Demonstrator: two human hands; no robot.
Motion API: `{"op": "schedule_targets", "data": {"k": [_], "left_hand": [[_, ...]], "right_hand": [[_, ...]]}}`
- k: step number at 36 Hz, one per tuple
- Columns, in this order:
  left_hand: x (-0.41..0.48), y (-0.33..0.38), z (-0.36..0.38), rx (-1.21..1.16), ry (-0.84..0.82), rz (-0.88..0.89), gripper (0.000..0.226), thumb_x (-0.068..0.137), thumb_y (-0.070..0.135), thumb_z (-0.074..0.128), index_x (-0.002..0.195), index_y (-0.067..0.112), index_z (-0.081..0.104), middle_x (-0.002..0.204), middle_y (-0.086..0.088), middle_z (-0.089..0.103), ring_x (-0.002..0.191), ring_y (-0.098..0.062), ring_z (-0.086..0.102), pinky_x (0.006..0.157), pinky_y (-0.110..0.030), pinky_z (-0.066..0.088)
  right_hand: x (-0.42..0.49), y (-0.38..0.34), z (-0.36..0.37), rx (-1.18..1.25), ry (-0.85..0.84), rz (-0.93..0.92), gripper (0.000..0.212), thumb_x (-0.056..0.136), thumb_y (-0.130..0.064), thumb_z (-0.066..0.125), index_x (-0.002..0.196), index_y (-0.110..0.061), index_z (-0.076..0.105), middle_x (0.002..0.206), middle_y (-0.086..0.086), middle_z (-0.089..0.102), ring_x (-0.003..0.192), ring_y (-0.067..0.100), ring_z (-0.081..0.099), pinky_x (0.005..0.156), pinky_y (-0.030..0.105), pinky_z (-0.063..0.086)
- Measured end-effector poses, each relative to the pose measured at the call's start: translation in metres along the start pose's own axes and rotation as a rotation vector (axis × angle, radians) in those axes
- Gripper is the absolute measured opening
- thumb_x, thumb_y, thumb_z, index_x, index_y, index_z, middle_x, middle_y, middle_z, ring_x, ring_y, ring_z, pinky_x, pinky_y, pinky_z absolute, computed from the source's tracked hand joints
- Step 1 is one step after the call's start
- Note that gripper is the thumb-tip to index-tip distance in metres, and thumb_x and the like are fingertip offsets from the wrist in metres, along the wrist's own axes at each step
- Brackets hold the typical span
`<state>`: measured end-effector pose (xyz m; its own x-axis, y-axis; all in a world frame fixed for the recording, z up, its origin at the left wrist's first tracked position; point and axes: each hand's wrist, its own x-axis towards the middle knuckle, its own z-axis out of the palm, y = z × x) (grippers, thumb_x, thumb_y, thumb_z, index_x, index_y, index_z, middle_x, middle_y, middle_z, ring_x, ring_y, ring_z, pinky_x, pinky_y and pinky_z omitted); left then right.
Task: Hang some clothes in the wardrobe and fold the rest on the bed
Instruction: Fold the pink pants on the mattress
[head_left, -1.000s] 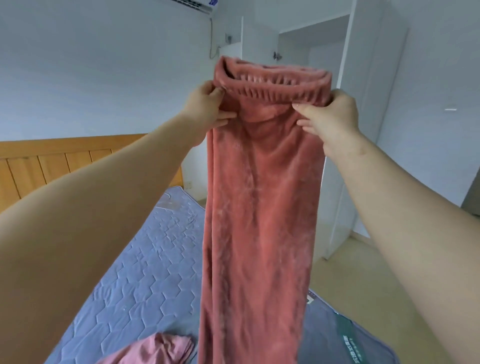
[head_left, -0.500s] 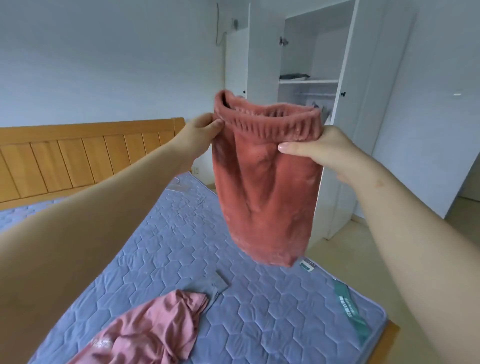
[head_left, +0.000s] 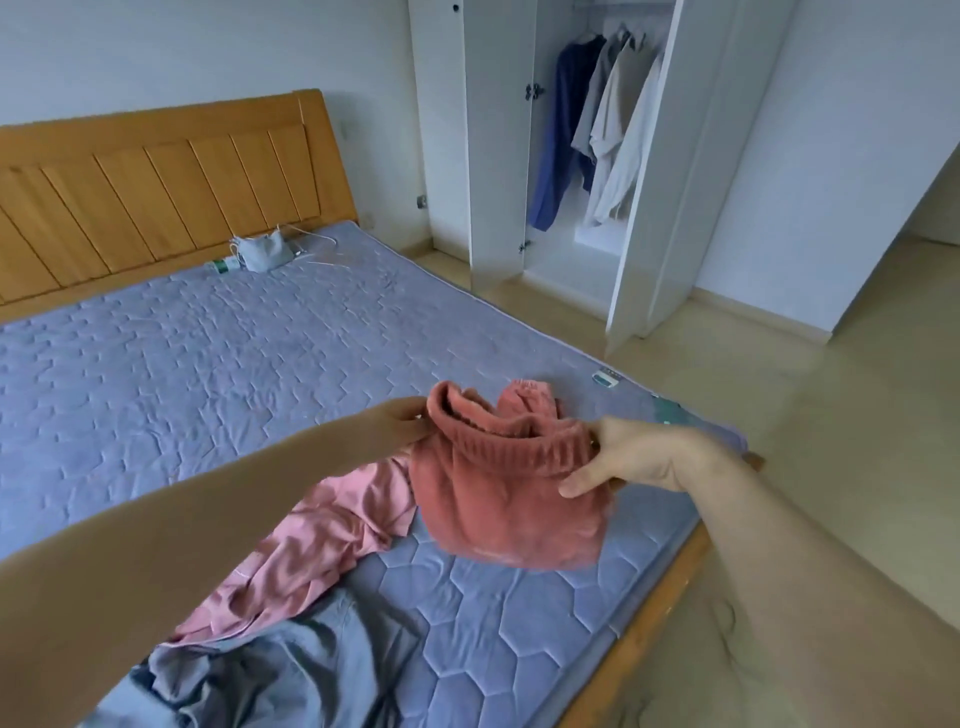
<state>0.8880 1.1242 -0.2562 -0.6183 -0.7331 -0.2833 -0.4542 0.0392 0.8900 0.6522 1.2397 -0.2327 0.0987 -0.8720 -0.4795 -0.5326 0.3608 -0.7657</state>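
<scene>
Lowered since a moment ago, rust fleece trousers hang bunched just above the bed, beyond a crumpled grey garment and pink garment. Left hand and right hand each pinch a waistband end. Farther off, the open wardrobe holds hung shirts.

Bed runs from 9 o'clock to 5, headboard behind it at 10, pouch on the mattress just before that. Wardrobe is at 1, clothes hanging inside. Pants at 6, between left hand and right hand, over the bed's edge. Shirt lies on the bed at 7, cloth right in front of it.
</scene>
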Motion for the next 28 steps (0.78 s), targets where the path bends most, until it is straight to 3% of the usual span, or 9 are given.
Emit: {"op": "schedule_targets", "data": {"k": [4,7,11,14,18,20,23,26,28], "left_hand": [[0.019,-0.030,0.009,0.080,-0.030,-0.123,0.024,0.101,0.012,0.038,0.122,0.010,0.049,0.110,-0.010,0.056,0.088,-0.016,0.056,0.073,-0.020,0.049],[0.046,-0.039,0.009,0.135,-0.016,-0.187,0.023,0.100,0.021,0.040,0.117,0.014,0.054,0.110,-0.006,0.059,0.094,-0.016,0.057,0.086,-0.034,0.052],[0.092,-0.040,0.015,0.037,0.047,-0.230,0.019,0.101,0.013,0.037,0.093,0.015,0.054,0.092,-0.004,0.058,0.078,-0.011,0.059,0.060,-0.018,0.055],[0.137,-0.037,0.019,0.039,0.109,-0.257,0.017,0.101,0.015,0.037,0.096,0.018,0.053,0.089,-0.001,0.057,0.073,-0.010,0.057,0.055,-0.019,0.052],[0.210,-0.029,0.018,0.079,0.266,-0.275,0.014,0.099,0.015,0.037,0.100,0.017,0.051,0.094,-0.006,0.053,0.068,-0.013,0.053,0.040,-0.018,0.050],[0.249,-0.023,0.013,0.103,0.348,-0.282,0.013,0.098,0.016,0.039,0.102,0.018,0.051,0.095,-0.006,0.050,0.066,-0.017,0.054,0.043,-0.026,0.053],[0.305,-0.019,0.004,0.127,0.465,-0.248,0.014,0.098,0.016,0.039,0.102,0.018,0.053,0.083,-0.001,0.052,0.060,-0.029,0.060,0.061,-0.042,0.058],[0.345,-0.029,0.004,0.076,0.498,-0.178,0.032,0.096,0.015,0.043,0.129,0.015,0.045,0.122,-0.007,0.055,0.087,-0.026,0.060,0.077,-0.035,0.054],[0.365,-0.042,0.006,0.102,0.433,-0.179,0.059,0.095,0.017,0.049,0.147,0.017,0.021,0.148,-0.005,0.029,0.113,-0.022,0.048,0.085,-0.031,0.046]], "right_hand": [[0.018,0.034,0.011,0.084,-0.055,0.024,0.033,0.077,-0.002,0.073,0.096,-0.028,0.064,0.100,-0.003,0.070,0.087,0.008,0.065,0.070,0.019,0.052],[0.039,0.052,0.003,0.145,-0.004,0.035,0.030,0.078,-0.006,0.073,0.095,-0.031,0.065,0.101,-0.007,0.070,0.092,0.006,0.065,0.076,0.017,0.051],[0.075,0.068,-0.019,0.223,0.120,0.026,0.033,0.081,-0.010,0.071,0.104,-0.032,0.063,0.094,-0.014,0.068,0.088,0.000,0.062,0.072,0.011,0.048],[0.113,0.081,-0.042,0.242,0.260,0.047,0.034,0.081,-0.009,0.070,0.113,-0.019,0.064,0.104,-0.002,0.069,0.090,0.009,0.063,0.075,0.019,0.050],[0.171,0.090,-0.082,0.309,0.379,0.073,0.019,0.085,-0.008,0.066,0.104,-0.012,0.063,0.092,0.006,0.063,0.074,0.012,0.056,0.056,0.021,0.045],[0.205,0.090,-0.104,0.379,0.444,0.077,0.020,0.087,-0.008,0.063,0.106,-0.010,0.061,0.092,0.005,0.059,0.078,0.015,0.056,0.059,0.025,0.050],[0.259,0.092,-0.134,0.477,0.553,0.095,0.009,0.088,-0.009,0.062,0.097,-0.007,0.062,0.088,0.007,0.058,0.080,0.019,0.056,0.070,0.035,0.056],[0.300,0.102,-0.150,0.481,0.648,0.078,0.010,0.090,-0.016,0.058,0.098,-0.010,0.059,0.095,0.013,0.061,0.073,0.025,0.060,0.072,0.044,0.056],[0.318,0.115,-0.151,0.434,0.653,0.087,0.037,0.092,-0.016,0.054,0.129,-0.016,0.049,0.128,0.010,0.053,0.109,0.028,0.057,0.094,0.045,0.048]]}}
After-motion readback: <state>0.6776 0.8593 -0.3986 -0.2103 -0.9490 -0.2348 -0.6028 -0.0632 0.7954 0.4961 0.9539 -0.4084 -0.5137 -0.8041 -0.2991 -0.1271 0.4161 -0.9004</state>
